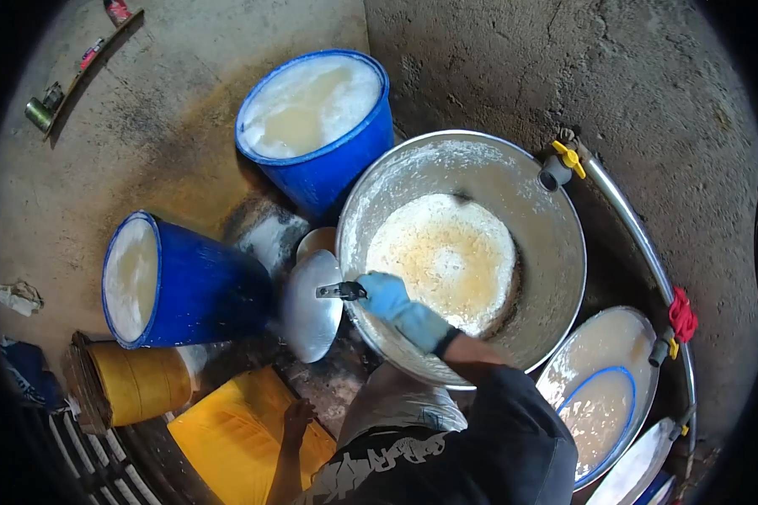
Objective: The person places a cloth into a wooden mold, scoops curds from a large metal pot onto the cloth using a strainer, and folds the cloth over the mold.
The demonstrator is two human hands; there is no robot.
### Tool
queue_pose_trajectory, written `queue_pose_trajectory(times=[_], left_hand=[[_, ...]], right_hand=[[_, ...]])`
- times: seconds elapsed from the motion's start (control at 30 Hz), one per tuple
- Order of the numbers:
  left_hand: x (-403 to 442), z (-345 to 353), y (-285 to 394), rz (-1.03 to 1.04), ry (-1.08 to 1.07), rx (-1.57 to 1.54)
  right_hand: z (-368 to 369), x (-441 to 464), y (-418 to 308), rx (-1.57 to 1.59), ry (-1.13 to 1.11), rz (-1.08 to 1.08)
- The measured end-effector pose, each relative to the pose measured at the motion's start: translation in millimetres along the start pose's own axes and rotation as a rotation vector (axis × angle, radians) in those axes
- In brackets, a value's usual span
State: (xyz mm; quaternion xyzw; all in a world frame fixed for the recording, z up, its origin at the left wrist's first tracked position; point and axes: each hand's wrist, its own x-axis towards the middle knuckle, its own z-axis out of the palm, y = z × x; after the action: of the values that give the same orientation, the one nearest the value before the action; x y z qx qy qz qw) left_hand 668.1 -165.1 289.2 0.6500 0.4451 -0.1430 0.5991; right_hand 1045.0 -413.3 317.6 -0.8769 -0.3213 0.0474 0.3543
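My right hand, in a light blue glove, is closed around the black handle of a round metal pan. The pan is tipped on its side, outside the left rim of a large metal vat. Inside the vat, a white and tan layer covers the bottom; my right forearm crosses over the near rim. My left hand, bare, hangs low beside my body, above a bright yellow sheet or container. Its fingers look loosely apart, with nothing visible in them.
Two blue barrels hold liquid topped with white foam. A yellow bucket lies at lower left. Along the right wall runs a pipe with a yellow-handled valve. Another vat contains cloudy liquid and a blue hoop.
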Motion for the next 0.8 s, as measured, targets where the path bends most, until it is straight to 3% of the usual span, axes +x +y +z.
queue_pose_trajectory(times=[0.07,0.1,0.17,0.23,0.27,0.3,0.33,0.43,0.47,0.5,0.53,0.57,0.6,0.63,0.67,0.8], left_hand=[[-10,23,3,-0.041,-0.052,0.016],[-6,38,5,-0.059,-0.051,0.026],[3,68,19,-0.044,-0.13,-0.002],[19,103,57,0.013,-0.101,0.077],[31,121,75,0.098,-0.093,0.148],[76,120,63,0.348,-0.012,0.342],[94,137,84,0.398,0.009,0.372],[129,208,186,0.519,0.09,0.32],[152,218,194,0.765,0.169,0.34],[159,236,216,0.758,0.187,0.351],[166,254,237,0.801,0.323,0.515],[172,267,250,0.836,0.46,0.678],[181,273,252,0.819,0.483,0.694],[191,277,254,0.867,0.566,0.818],[200,280,255,0.913,0.647,0.945],[204,286,256,0.767,0.685,1.012]], right_hand=[[5,-40,1,0.312,0.267,0.33],[11,-55,6,0.421,0.456,0.418],[76,-87,83,0.573,0.51,0.449],[39,-119,100,0.668,0.535,0.621],[53,-136,134,0.76,0.474,0.844],[67,-152,170,0.847,0.412,1.069],[33,-163,176,0.75,0.171,1.292],[12,-198,233,0.916,0.209,1.438],[10,-206,252,0.883,0.3,1.477],[4,-215,274,0.916,0.296,1.58],[32,-238,314,0.743,0.378,1.531],[24,-245,333,0.572,0.311,1.596],[26,-247,348,0.158,0.528,1.407],[25,-255,362,0.087,0.478,1.562],[18,-252,367,0.082,0.557,1.549],[67,-261,419,-0.03,0.575,1.64]])
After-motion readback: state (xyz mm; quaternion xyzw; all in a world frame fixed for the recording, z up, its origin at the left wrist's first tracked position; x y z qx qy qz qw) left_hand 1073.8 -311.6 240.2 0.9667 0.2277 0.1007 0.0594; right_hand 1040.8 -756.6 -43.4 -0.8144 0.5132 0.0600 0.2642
